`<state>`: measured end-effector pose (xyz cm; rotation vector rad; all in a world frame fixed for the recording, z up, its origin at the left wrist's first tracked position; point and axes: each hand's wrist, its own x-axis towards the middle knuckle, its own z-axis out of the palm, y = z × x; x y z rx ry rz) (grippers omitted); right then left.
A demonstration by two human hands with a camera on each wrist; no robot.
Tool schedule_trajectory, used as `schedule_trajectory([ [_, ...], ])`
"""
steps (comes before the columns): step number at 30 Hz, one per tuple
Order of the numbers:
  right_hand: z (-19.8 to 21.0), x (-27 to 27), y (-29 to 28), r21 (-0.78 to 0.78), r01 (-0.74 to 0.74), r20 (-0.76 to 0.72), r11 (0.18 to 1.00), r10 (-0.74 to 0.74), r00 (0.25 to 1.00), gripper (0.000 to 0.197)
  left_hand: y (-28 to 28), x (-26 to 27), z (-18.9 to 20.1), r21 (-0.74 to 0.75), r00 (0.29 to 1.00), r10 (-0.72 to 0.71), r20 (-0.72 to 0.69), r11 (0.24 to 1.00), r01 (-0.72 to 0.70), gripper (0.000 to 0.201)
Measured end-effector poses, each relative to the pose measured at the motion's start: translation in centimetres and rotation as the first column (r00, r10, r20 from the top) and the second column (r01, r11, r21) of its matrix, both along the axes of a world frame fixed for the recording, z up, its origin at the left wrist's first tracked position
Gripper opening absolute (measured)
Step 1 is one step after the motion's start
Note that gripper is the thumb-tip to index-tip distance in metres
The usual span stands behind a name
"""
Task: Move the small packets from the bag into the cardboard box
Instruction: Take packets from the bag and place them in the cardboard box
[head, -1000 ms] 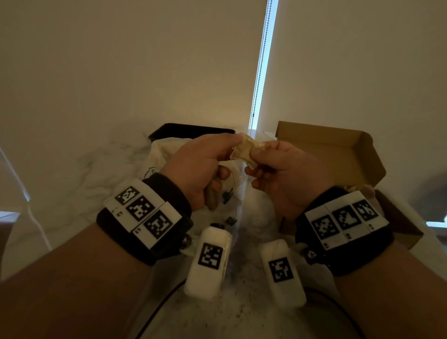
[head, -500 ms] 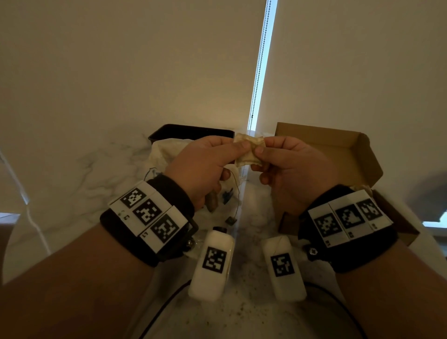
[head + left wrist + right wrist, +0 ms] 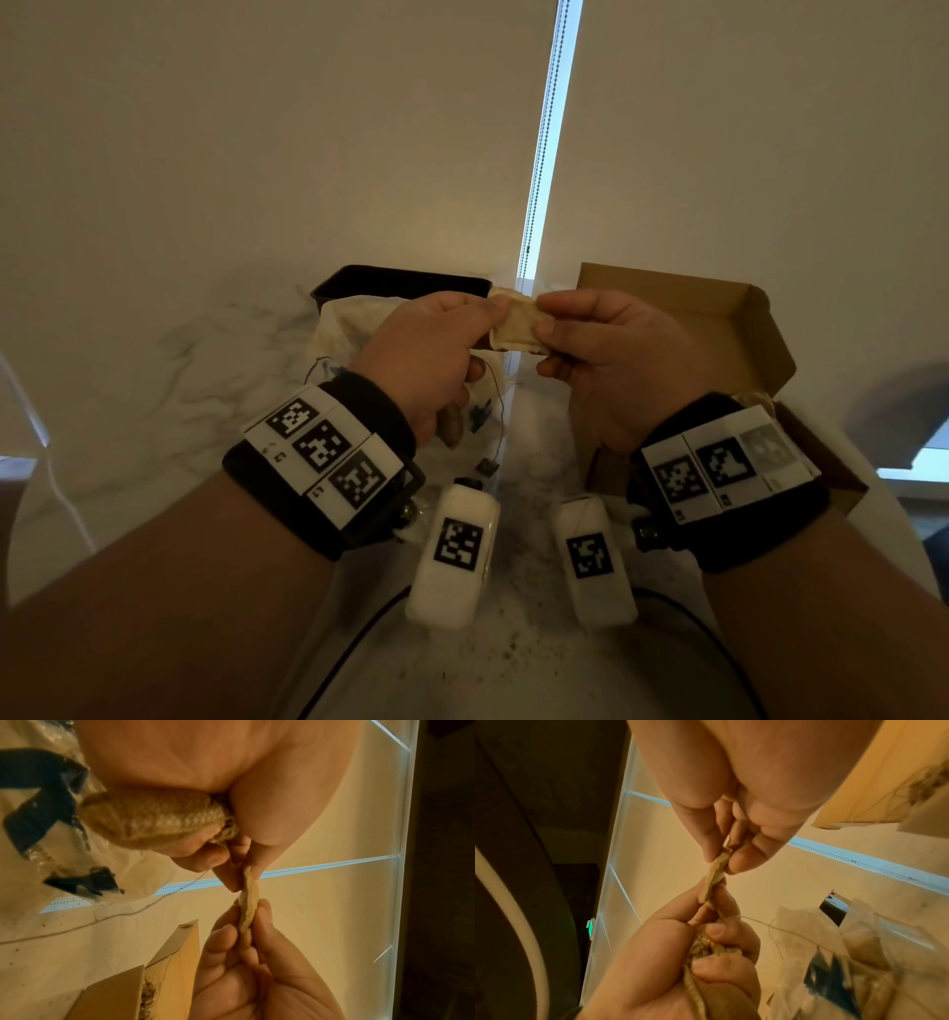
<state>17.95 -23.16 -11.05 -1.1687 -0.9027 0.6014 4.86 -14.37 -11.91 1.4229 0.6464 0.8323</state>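
A small tan packet [image 3: 517, 329] hangs in the air above the marble table, stretched between both hands. My left hand [image 3: 494, 314] pinches its left end [image 3: 248, 880], and my right hand [image 3: 545, 321] pinches its right end [image 3: 716, 874]. A thin thread with a dark tag [image 3: 485, 465] dangles from the packet. The lower fingers of my left hand also hold a woven tan bundle [image 3: 154, 821]. The clear plastic bag [image 3: 344, 329] lies under my left hand. The open cardboard box [image 3: 719, 318] stands to the right, behind my right hand.
A black tray [image 3: 400, 280] sits behind the bag, against the wall. Dark crumbs are scattered on the marble table [image 3: 154, 385] near me. A window blind with a bead chain [image 3: 547, 128] rises at the back.
The packet was crumpled between the fingertips; now it is pulled out flatter between the two hands. Both hands have risen slightly and stayed close together.
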Motion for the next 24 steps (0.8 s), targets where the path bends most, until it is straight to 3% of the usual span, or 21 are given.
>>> schedule_trajectory([
  [9, 1.4, 1.4, -2.8, -0.111, 0.07, -0.023, 0.991, -0.073, 0.997, 0.019, -0.5, -0.2, 0.8, -0.19, 0.999, -0.004, 0.032, 0.982, 0.01, 0.041],
  [14, 2.0, 4.7, -6.4, -0.176, 0.217, 0.013, 0.96, -0.218, 0.976, 0.019, -0.7, 0.0, 0.7, -0.228, 0.998, -0.041, 0.04, 0.972, 0.049, 0.04],
  [19, 2.0, 7.8, -8.8, -0.37, 0.353, 0.158, 0.859, -0.316, 0.935, 0.015, -1.1, 0.2, 0.5, -0.298, 0.993, -0.092, 0.078, 0.948, 0.111, 0.038],
  [24, 1.3, 9.1, -9.6, -0.538, 0.422, 0.336, 0.73, -0.274, 0.901, 0.014, -1.4, 0.3, 0.2, -0.283, 0.993, -0.084, 0.081, 0.954, 0.104, 0.037],
])
